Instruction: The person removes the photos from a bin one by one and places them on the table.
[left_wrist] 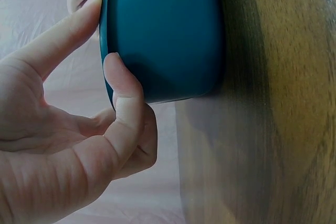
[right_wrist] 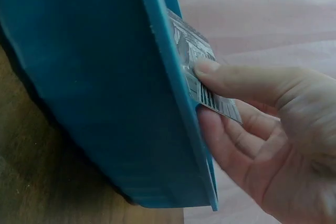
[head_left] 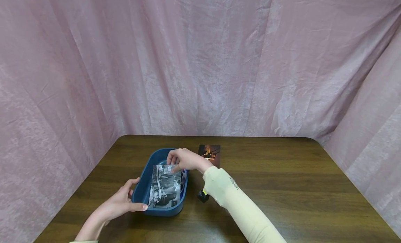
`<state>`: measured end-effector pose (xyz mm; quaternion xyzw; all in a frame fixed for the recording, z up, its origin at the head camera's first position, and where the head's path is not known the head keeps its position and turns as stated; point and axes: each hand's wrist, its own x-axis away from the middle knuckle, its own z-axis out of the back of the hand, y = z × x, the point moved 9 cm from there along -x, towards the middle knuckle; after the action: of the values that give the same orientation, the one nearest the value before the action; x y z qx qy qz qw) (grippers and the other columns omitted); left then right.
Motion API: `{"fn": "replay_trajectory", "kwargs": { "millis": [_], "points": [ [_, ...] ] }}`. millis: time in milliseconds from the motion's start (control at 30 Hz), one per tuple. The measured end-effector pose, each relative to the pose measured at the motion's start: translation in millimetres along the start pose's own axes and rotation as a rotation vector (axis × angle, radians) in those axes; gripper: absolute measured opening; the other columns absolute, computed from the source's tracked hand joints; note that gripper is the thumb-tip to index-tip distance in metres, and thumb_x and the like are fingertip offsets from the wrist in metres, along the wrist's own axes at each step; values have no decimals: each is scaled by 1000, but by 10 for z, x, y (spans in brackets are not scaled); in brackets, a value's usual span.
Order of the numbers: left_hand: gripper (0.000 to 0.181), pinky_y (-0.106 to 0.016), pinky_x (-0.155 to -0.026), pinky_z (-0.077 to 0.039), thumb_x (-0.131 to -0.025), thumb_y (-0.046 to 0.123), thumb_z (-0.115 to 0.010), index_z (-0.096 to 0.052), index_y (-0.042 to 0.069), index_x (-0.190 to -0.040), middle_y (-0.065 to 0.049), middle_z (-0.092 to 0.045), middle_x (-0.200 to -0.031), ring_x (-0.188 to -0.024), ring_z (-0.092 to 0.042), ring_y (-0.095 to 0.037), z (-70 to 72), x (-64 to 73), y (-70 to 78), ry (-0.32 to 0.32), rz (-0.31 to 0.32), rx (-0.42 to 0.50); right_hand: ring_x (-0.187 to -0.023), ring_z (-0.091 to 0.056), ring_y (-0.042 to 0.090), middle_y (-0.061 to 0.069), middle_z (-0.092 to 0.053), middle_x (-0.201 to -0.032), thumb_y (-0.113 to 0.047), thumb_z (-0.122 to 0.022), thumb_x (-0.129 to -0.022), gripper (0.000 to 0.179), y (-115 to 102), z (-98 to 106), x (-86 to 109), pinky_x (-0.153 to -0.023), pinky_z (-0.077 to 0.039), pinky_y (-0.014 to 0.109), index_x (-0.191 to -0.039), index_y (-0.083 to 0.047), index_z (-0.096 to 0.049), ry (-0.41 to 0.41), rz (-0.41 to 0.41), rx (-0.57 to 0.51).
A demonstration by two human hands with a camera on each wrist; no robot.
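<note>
A blue plastic tub (head_left: 144, 178) with rounded corners stands on the table, left of the middle. My left hand (head_left: 117, 202) grips its near left corner, thumb and fingertips at the rim (left_wrist: 106, 24). With my right hand (head_left: 185, 159) I pinch a black-and-white photo card (head_left: 166, 187) by its far end, thumb on top and fingers beneath. In the right wrist view, the card (right_wrist: 197, 59) slants across the tub's rim, partly inside. Beside its right edge, bluish printed content (head_left: 184, 177) shows in the tub, mostly hidden under the card.
A dark colour picture card (head_left: 209, 151) lies on the table behind my right wrist, partly covered by it. A small black object (head_left: 203, 196) with a yellow bit sits beside my right sleeve (head_left: 219, 187). Pink curtains (head_left: 225, 79) hang around the wooden table (head_left: 282, 180).
</note>
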<state>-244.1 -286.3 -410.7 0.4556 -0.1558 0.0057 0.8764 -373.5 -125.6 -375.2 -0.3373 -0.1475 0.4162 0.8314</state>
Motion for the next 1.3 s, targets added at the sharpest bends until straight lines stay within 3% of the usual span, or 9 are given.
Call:
{"fn": "replay_trajectory", "kwargs": {
  "millis": [200, 367, 533, 767, 933, 1167, 1300],
  "points": [
    [100, -36, -74, -49, -81, 18, -81, -14, -1, -153, -23, -44, -112, -84, -59, -21, 3, -6, -13, 3, 14, -14, -74, -57, 9, -1, -64, -91, -10, -79, -83, 28, 2, -38, 19, -68, -54, 24, -105, -16, -63, -62, -16, -24],
    [100, -36, -74, -49, -81, 19, -80, -14, -1, -153, -24, -43, -114, -85, -59, -21, 4, -11, -9, -2, 7, -8, -64, -62, 14, -1, -67, -79, -10, -77, -84, 14, -11, 19, 15, -68, -59, 34, -93, -13, -67, -29, -13, -49],
    [101, -35, -73, -50, -81, 15, -80, -12, -4, -153, -24, -46, -111, -83, -62, -21, -15, -7, 8, -19, -18, 24, -70, -69, 31, 1, -70, -77, -11, -77, -85, 14, 4, 85, 18, -67, -59, 37, -97, -14, -71, 20, -20, -47],
    [101, -35, -74, -50, -81, 15, -80, -12, -2, -153, -22, -46, -111, -86, -62, -21, -7, -8, -9, 0, 7, 18, -82, -63, 11, -5, -72, -93, -15, -79, -84, 13, 62, 169, 28, -76, -52, 20, -97, -19, -76, 99, -22, -1],
    [100, -35, -73, -49, -82, 16, -79, -11, -2, -154, -21, -41, -109, -82, -60, -20, -8, -6, -11, -10, 6, 12, -78, -61, 8, -3, -72, -91, -14, -76, -86, 20, 48, 206, 45, -74, -52, 20, -106, -18, -77, 106, -7, -1],
    [102, -36, -76, -48, -81, 17, -81, -12, -1, -154, -21, -36, -112, -86, -58, -21, 8, -14, -15, -8, 5, -1, -77, -72, 35, 5, -72, -85, -9, -69, -91, 28, 54, 164, 91, -67, -59, 34, -118, -15, -73, 46, -13, -109],
    [103, -36, -79, -47, -78, 22, -84, -17, 1, -154, -21, -33, -116, -95, -55, -23, 35, -7, -49, 28, 50, -52, -73, -74, 31, 7, -73, -81, -9, -70, -90, 24, 72, 132, 110, -66, -59, 32, -114, -12, -73, 44, -16, -182]
  ]
}}
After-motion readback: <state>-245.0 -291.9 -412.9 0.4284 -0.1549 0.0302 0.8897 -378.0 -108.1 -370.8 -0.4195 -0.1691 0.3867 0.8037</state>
